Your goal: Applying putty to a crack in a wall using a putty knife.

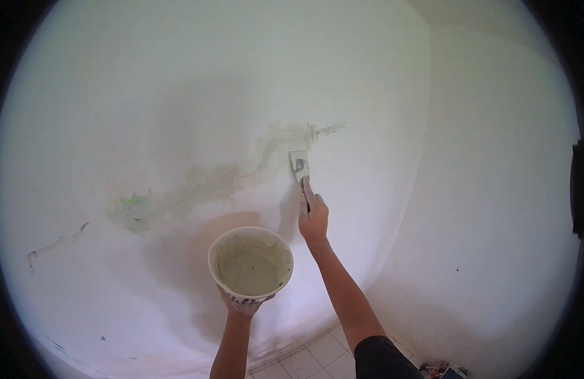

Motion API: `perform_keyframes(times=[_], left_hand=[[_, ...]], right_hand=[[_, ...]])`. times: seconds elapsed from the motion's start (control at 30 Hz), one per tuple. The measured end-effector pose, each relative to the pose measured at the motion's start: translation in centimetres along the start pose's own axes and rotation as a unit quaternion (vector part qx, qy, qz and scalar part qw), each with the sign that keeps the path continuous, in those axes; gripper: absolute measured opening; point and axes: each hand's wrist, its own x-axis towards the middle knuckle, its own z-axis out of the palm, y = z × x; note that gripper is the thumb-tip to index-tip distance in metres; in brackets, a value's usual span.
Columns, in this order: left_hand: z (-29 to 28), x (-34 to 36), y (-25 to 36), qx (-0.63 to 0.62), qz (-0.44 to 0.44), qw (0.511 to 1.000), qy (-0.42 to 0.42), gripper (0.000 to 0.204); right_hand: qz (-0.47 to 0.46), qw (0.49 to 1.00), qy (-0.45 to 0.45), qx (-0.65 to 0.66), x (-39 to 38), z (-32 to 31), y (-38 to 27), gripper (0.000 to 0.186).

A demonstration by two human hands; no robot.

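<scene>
A white bucket (250, 264) with pale grey-green filler inside is held up by my left hand (241, 302), fingers round its lower part. My right hand (312, 215) grips a putty knife (299, 163), index finger along it, with the flat blade at the wall just below a patched streak (203, 186). The streak runs diagonally over the white wall (178, 50), with greenish, rough spots on the left and a thin crack (74, 235) at the far left. Whether the blade touches the wall I cannot tell for sure.
A second wall (500, 189) meets this one at a corner on the right, with a dark object (577, 189) at its far edge. Below lies a white tiled floor (298, 364), with a small pile of mixed items (444, 369) at the lower right.
</scene>
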Motion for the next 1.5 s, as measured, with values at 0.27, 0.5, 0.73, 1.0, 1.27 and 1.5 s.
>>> perform_keyframes(times=[0.27,0.5,0.73,1.0,1.27,1.5], left_hand=[[0.4,-0.5,-0.6,0.004,0.03,1.0,0.002,0.09],[-0.6,-1.3,-0.6,-0.065,-0.001,0.997,-0.033,0.095],[1.4,-0.1,-0.3,-0.014,-0.008,1.0,0.002,0.088],[-0.3,0.3,-0.1,0.018,-0.015,1.0,0.01,0.088],[0.2,-0.2,0.4,-0.022,-0.026,0.999,0.015,0.09],[-1.2,0.0,-0.1,0.017,-0.029,0.999,-0.01,0.094]], right_hand=[[-0.045,0.998,0.033,0.017,6.0,-1.6,-3.4,0.048],[-0.036,0.996,-0.06,-0.046,1.4,-2.7,2.2,0.06],[-0.049,0.993,-0.069,-0.083,5.9,-6.4,-4.3,0.06],[-0.066,0.99,-0.094,-0.075,4.3,-3.5,-2.8,0.054],[-0.058,0.997,-0.037,-0.02,4.3,-7.9,-4.5,0.033],[-0.062,0.989,-0.079,-0.11,6.7,-3.9,-1.6,0.053]])
